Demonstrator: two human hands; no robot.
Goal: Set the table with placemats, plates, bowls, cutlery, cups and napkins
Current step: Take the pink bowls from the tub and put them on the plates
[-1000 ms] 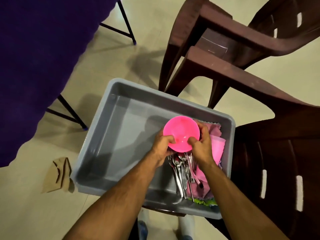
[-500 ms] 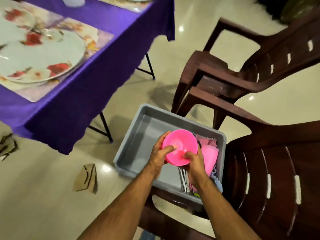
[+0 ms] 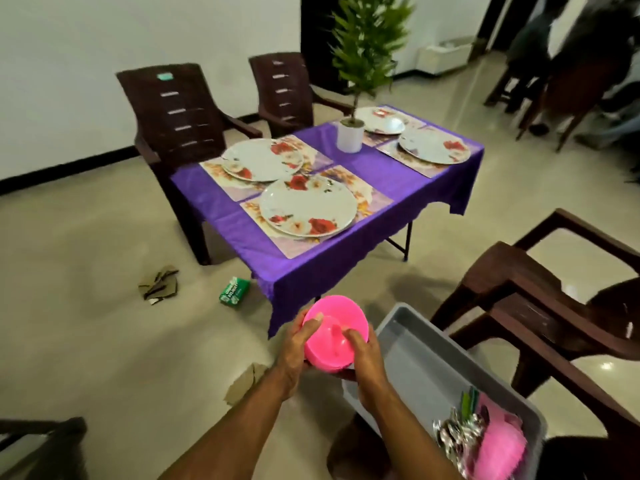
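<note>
I'm at the bowl step. Low in the centre of the frame, my left hand (image 3: 294, 344) and right hand (image 3: 363, 351) both grasp the pink bowl (image 3: 335, 332), thumbs hooked over its rim and fingers curled beneath; it looks like a nested stack, though I can't tell how many. The bowls are held in the air, just left of the grey tub (image 3: 426, 368) at lower right, which carries the cutlery (image 3: 457, 433) and pink napkins (image 3: 498, 445) in its near corner.

The table (image 3: 294, 268), under its purple cloth, sits at centre frame, well apart from my hands. Four floral placemats each carry a plate, the nearest plate (image 3: 308, 206) at the middle. No bowl, cup or cutlery shows there yet.

Next, I judge, I must carry the stack over, peel one bowl free and set it down centred on the nearest plate, keeping clear of the potted plant (image 3: 350, 135).
</note>
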